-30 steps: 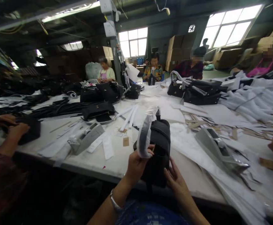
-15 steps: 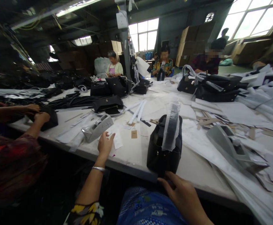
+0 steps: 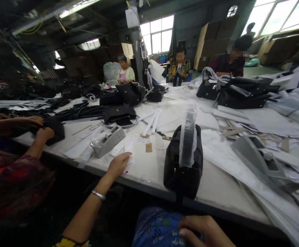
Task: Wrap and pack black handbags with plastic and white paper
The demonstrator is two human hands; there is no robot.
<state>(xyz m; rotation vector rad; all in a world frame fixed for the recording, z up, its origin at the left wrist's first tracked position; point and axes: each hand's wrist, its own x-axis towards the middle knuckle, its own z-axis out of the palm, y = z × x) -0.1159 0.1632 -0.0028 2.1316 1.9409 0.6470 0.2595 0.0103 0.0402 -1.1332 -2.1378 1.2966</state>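
A black handbag (image 3: 182, 178) stands upright at the table's front edge, with clear-white plastic wrap (image 3: 187, 147) around its raised handle. From its near side a black strap (image 3: 179, 197) hangs over the edge. My left hand (image 3: 118, 166), wearing a silver bracelet, reaches over a small white sheet (image 3: 129, 158) with fingers stretched out; contact is unclear. Low over the blue apron (image 3: 157, 228) is my right hand (image 3: 204, 228), its thumb and fingers curled together. Whatever may be between them is hidden. A brown tag (image 3: 148, 148) lies between the left hand and the bag.
Grey tape dispensers stand left (image 3: 108, 140) and right (image 3: 262, 164) of the bag. White sheets (image 3: 262, 123) and cardboard strips (image 3: 231, 132) cover the right side. More black bags (image 3: 120, 114) lie farther back. At left, a co-worker's hands (image 3: 45, 133) handle a black bag; other people sit opposite.
My right hand has moved down, away from the bag's edge toward my lap. My left hand has shifted right and slightly down, over the white sheet, its fingers closer together.
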